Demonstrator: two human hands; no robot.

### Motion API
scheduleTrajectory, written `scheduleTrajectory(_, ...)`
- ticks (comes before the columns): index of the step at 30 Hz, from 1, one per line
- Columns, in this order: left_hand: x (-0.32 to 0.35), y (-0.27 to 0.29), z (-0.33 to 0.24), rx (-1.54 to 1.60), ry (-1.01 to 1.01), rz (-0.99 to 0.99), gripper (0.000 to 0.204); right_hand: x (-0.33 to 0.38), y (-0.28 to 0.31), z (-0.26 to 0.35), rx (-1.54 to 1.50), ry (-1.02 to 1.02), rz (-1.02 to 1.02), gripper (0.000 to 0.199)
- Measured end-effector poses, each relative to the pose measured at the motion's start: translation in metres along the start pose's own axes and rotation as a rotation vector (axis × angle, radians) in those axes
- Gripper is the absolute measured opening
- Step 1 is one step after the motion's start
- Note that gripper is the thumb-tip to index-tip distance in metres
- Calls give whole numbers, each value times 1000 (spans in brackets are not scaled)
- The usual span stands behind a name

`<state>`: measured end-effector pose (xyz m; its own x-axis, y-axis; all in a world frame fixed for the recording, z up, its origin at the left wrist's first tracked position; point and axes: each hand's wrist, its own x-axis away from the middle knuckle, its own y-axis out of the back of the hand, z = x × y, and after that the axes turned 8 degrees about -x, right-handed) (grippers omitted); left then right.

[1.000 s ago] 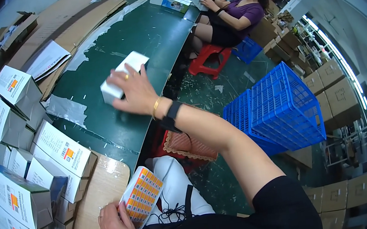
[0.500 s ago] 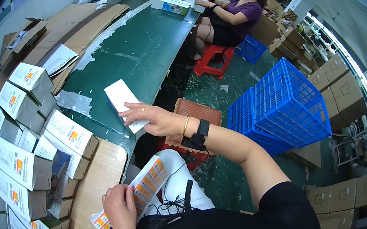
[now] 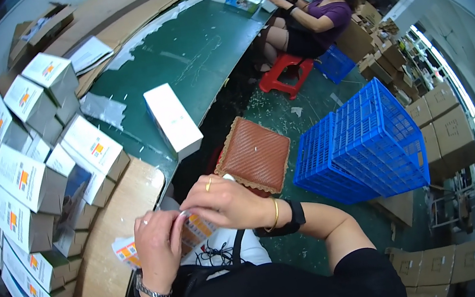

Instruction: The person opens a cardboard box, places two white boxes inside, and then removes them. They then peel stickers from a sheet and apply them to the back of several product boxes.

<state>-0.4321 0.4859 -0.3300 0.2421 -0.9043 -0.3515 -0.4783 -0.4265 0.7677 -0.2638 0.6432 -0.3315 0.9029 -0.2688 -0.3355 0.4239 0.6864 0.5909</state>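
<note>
Over my lap, my left hand [image 3: 156, 243] grips a sheet of orange-and-white stickers [image 3: 198, 231], thumb on top. My right hand [image 3: 224, 203] is closed in a pinch at the sheet's upper edge, close to my left fingertips. A small whitish bit shows between the two hands; whether it is a loose sticker or the sheet's edge I cannot tell. Beyond my hands, a closed white box [image 3: 174, 118] lies on the green tabletop [image 3: 175, 59] by its near edge, with no hand on it.
Labelled white boxes [image 3: 20, 175] are stacked at the left on a wooden board [image 3: 126, 208]. A brown cushioned stool [image 3: 254, 155] and blue crates [image 3: 365, 141] stand to the right. Farther off, a person in purple [image 3: 322, 16] sits at the table on a red stool [image 3: 285, 77].
My right hand has left the white box and come down to the sticker sheet beside my left hand. The box stays on the table, and the view has shifted slightly.
</note>
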Motion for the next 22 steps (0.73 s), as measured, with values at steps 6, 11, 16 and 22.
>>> scheduleTrajectory(6, -27, -1, 2, -16, -3, -78, 34, -4, 39, -2, -6, -67, -139, 27)
scheduleTrajectory(11, -43, -2, 21, 77, 24, -130, 22, -21, 61, -14, -288, -197, -65, 28)
scheduleTrajectory(16, -50, -6, 34, 104, -26, -37, 19, -13, 54, -29, -345, -229, -63, 29)
scheduleTrajectory(22, -58, -8, 35, 114, -68, -19, 14, -18, 61, -39, 11, 0, -30, 36)
